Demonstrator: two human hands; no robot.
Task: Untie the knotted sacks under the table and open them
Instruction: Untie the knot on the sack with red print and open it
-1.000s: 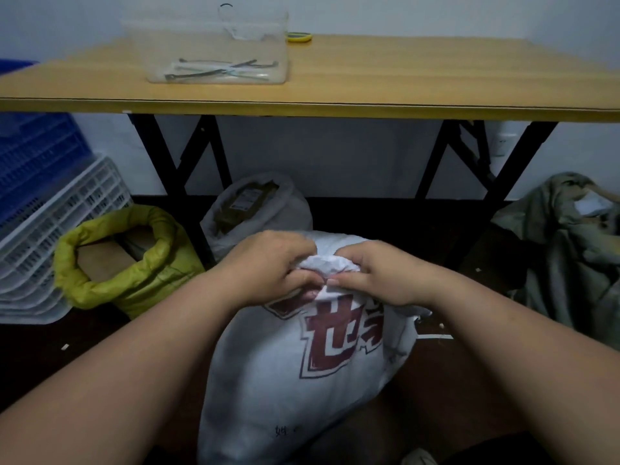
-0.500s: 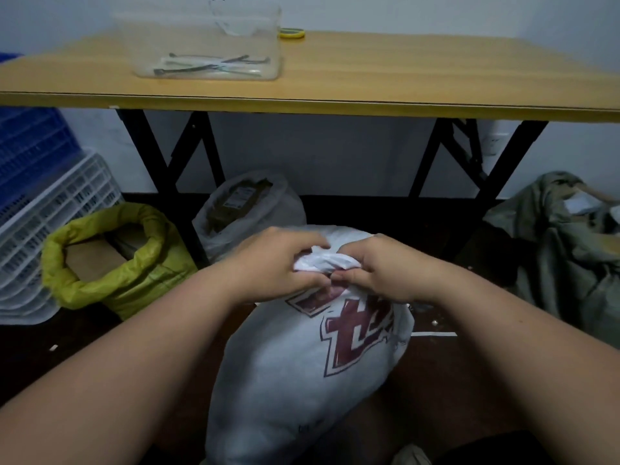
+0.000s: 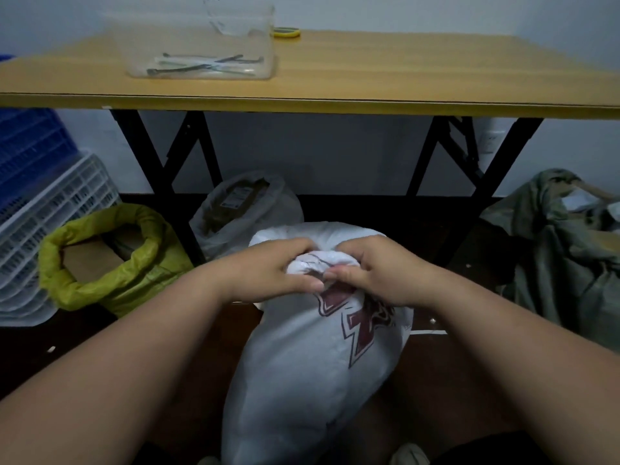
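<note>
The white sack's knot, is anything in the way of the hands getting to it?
Nothing visible is. The left hand and right hand already grip the knot atop the white sack, bare skin straight on the cloth.

White sack [image 3: 302,380] with dark red print stands at centre, low in frame. Left hand [image 3: 268,273] and right hand [image 3: 379,273] both grip its bunched knot [image 3: 318,265], fingers curled. Yellow-green sack [image 3: 110,263], mouth rolled open, at 9 o'clock. Grey sack [image 3: 248,209] at 12, under wooden table [image 3: 369,78]. Clear bin [image 3: 201,45] on tabletop.
</note>
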